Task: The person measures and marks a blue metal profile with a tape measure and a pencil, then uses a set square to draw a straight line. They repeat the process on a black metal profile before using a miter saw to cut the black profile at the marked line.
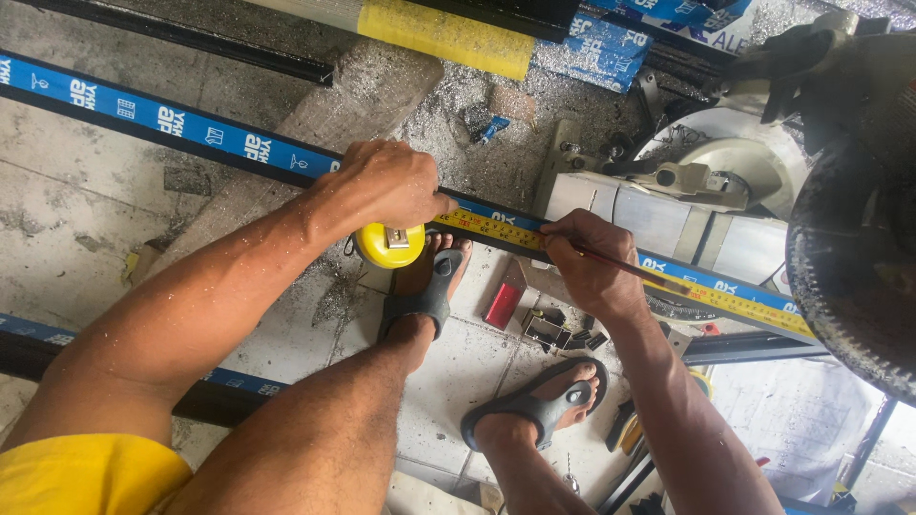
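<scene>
**Marking a length on the taped bar**

Landmark: the long bar (191, 129) wrapped in blue tape, running from upper left down to lower right.

Nearest the camera: yellow shorts (86, 474), two bare legs, feet in grey sandals (534, 405) on the tile floor (76, 200), both on the near side of the bar. A small red block (503, 305) and some dark metal bits (563, 331) lie on the floor just beside the bar, between the feet.

On the bar: left hand (386, 186) is clenched over the yellow tape measure (389, 245), pressing its case against the bar. The yellow blade (496, 229) runs along the bar toward the right. Right hand (592, 262) pinches a pencil (625, 267), tip touching the blade edge on the bar.

Beyond the bar: metal shavings, a wooden plank (363, 95), a chop saw (725, 172) with a round blade guard, more blue-taped stock and a yellow-wrapped piece (444, 33).

Step, as I judge it: measuring is set and the mark is being placed. Next move likely calls for holding the tape measure steady against the bar while the pencil tip strikes a short, clean line at the chosen reading; slip of the blade would throw it off.
</scene>
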